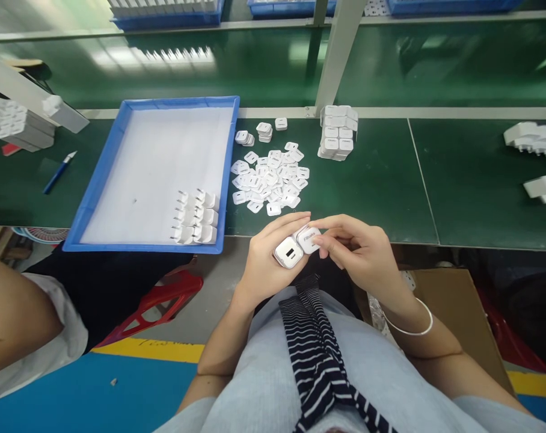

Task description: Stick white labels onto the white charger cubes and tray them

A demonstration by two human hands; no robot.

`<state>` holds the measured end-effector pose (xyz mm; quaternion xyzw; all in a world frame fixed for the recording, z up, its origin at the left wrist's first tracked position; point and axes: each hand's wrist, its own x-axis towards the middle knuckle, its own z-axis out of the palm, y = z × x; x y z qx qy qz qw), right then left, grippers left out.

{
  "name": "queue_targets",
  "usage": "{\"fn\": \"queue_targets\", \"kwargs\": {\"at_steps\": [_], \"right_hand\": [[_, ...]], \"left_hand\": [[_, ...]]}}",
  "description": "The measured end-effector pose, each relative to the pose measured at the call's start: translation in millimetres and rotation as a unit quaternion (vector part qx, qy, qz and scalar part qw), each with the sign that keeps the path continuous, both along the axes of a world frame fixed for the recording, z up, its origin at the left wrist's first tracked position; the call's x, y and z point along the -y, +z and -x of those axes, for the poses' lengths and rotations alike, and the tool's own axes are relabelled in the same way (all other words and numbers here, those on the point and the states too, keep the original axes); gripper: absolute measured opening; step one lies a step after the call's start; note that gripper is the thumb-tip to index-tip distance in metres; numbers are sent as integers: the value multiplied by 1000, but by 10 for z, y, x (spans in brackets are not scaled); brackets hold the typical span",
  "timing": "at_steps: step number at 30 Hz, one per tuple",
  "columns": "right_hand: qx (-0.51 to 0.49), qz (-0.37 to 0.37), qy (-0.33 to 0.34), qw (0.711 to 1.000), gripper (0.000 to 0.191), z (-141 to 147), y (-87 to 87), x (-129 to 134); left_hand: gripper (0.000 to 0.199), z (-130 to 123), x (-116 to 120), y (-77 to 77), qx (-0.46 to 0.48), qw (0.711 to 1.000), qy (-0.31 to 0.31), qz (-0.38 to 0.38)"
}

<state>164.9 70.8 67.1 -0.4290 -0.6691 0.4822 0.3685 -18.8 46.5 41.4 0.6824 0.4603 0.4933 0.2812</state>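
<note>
My left hand [266, 255] is closed around a white plug charger [288, 253], its face with a dark USB slot turned up. Against it lies a white lettered cap [308, 240], pinched at its right edge by the thumb and finger of my right hand [358, 249]. Whether this cap is loose or fitted on a second charger body, I cannot tell. Just beyond my hands is a loose pile of white caps [270, 180], some with slots and some with lettering. Small stacks of caps [264, 132] stand behind the pile.
Left of the pile, a blue tray [151, 247] holds several white chargers [195, 216] with pins pointing left. A block of white pieces [338, 132] stands by the post [340, 54]. A blue craft knife [59, 173] lies far left. Another person's arm [20, 307] is at left.
</note>
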Motion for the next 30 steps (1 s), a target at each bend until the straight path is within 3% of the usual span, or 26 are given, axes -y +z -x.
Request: {"fn": "queue_targets", "kwargs": {"at_steps": [18, 30], "right_hand": [[-95, 152, 13, 984, 32, 3, 11, -58], [-85, 178, 30, 980, 37, 2, 29, -105]], "left_hand": [[46, 6, 14, -4, -40, 998, -12, -39], [44, -10, 32, -41, -38, 999, 3, -28]]}}
